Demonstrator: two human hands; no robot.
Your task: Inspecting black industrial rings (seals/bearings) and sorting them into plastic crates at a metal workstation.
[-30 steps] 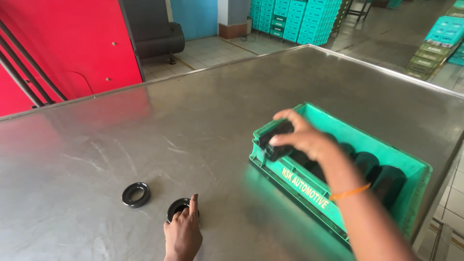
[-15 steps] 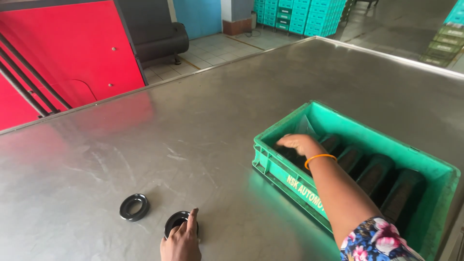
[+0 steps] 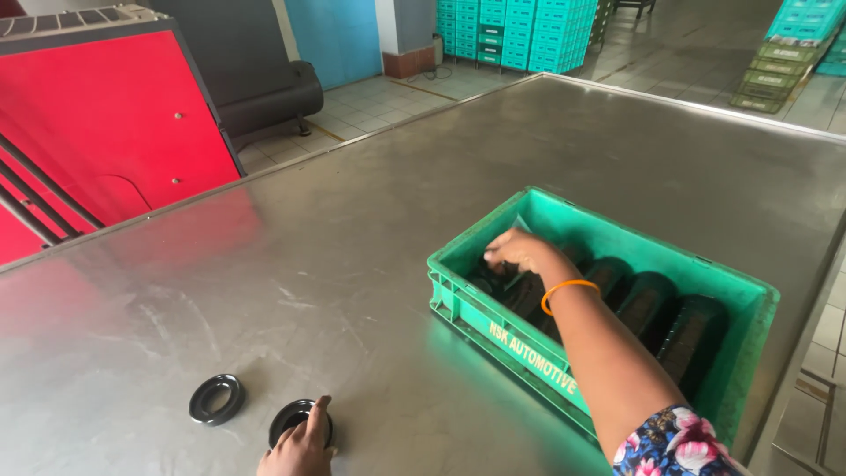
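Note:
My left hand (image 3: 298,451) is at the bottom edge, its forefinger laid across a black ring (image 3: 291,418) flat on the steel table (image 3: 335,264). A second black ring (image 3: 216,398) lies just left of it, untouched. My right hand (image 3: 522,253), an orange band on its wrist, reaches down into the near-left end of a green plastic crate (image 3: 493,328). Its fingers are curled over a stack of black rings (image 3: 507,286). Further rows of black rings (image 3: 648,304) fill the rest of the crate.
The table's right edge (image 3: 815,353) runs close beside the crate, with tiled floor below. A red machine panel (image 3: 106,132) and a dark drum stand beyond the far-left edge. Stacks of green crates (image 3: 520,35) stand on the floor at the back.
My right hand has dropped from above the crate's near rim down into its left end among the black rings. My left hand has stayed on its ring.

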